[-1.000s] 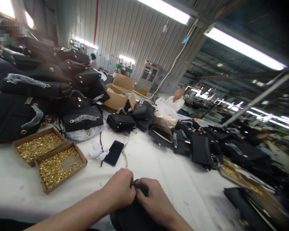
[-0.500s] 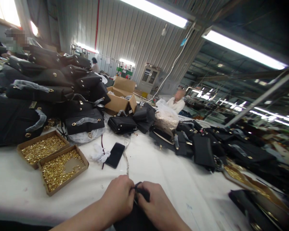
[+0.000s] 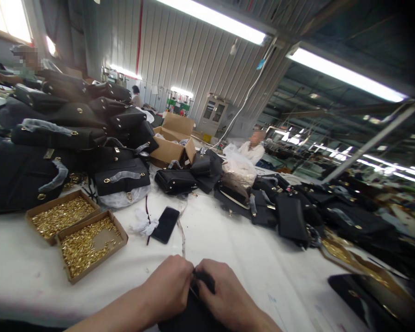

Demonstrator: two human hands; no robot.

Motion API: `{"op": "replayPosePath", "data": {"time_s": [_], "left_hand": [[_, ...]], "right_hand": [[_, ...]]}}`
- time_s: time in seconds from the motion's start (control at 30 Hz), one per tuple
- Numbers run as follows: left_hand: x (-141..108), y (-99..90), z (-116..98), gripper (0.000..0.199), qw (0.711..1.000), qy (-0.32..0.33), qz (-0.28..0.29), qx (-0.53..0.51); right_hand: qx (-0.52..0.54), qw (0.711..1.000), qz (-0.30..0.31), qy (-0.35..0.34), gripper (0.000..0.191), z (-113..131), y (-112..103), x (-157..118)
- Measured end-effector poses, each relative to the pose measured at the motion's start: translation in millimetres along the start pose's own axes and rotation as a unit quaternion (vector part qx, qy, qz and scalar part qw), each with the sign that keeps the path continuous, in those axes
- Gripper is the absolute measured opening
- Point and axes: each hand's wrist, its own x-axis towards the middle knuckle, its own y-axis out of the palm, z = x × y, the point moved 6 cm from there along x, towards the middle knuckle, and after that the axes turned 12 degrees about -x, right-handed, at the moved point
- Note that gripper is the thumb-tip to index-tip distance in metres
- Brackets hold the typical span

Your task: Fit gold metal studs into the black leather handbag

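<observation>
At the bottom middle, a black bag [image 3: 193,316] lies close to me, mostly covered by my hands and cut off by the frame's lower edge. My left hand [image 3: 171,281] is closed on its upper edge, the fingertips curled in and hidden. Right beside it, my right hand [image 3: 223,286] grips the same edge, its thumb pressed on the near side and its fingers wrapped over the black material. The two hands nearly touch. Whether a small part is pinched between them I cannot make out.
Two cardboard trays [image 3: 121,242] of small gold fittings stand to the left. A phone [image 3: 166,224] lies beyond my hands. Piled black bags [image 3: 121,177] line the back left, more bags [image 3: 292,216] the right. Behind them are a cardboard box [image 3: 168,150] and a co-worker [image 3: 252,150].
Both hands stay on the bag's edge and have shifted only slightly. The whole view has tilted a little; the things on the table have not moved.
</observation>
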Motion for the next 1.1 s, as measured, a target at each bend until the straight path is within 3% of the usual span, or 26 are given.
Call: {"op": "replayPosePath", "data": {"time_s": [0.17,0.37,0.5,0.57,0.63,0.7,0.9,1.1], "left_hand": [[-4,1.0,-1,0.024,0.999,0.033,-0.032,0.018],[0,0.3,11,0.028,0.994,-0.005,-0.103,-0.047],[2,0.6,13,0.031,0.985,-0.009,-0.127,-0.114],[3,2.5,14,0.032,0.981,-0.008,-0.12,-0.153],[4,4.0,14,0.034,0.976,-0.006,-0.116,-0.182],[6,4.6,14,0.036,0.974,-0.003,-0.119,-0.191],[8,4.2,15,0.038,0.971,-0.012,-0.144,-0.192],[6,3.0,17,0.036,0.966,-0.032,-0.142,-0.213]], "right_hand": [[0.038,0.999,0.009,0.02,0.011,5,-2,-1],[0.136,0.988,0.04,0.061,0.02,6,-8,-2],[0.288,0.945,0.134,0.074,0.028,-1,-3,-9],[0.34,0.923,0.151,0.099,0.036,-8,2,-14],[0.336,0.922,0.13,0.142,0.053,-17,6,-16],[0.317,0.927,0.113,0.164,0.056,-21,12,-16],[0.249,0.952,0.044,0.17,0.042,-20,20,-5],[0.225,0.958,0.015,0.179,0.033,-18,22,-5]]}}
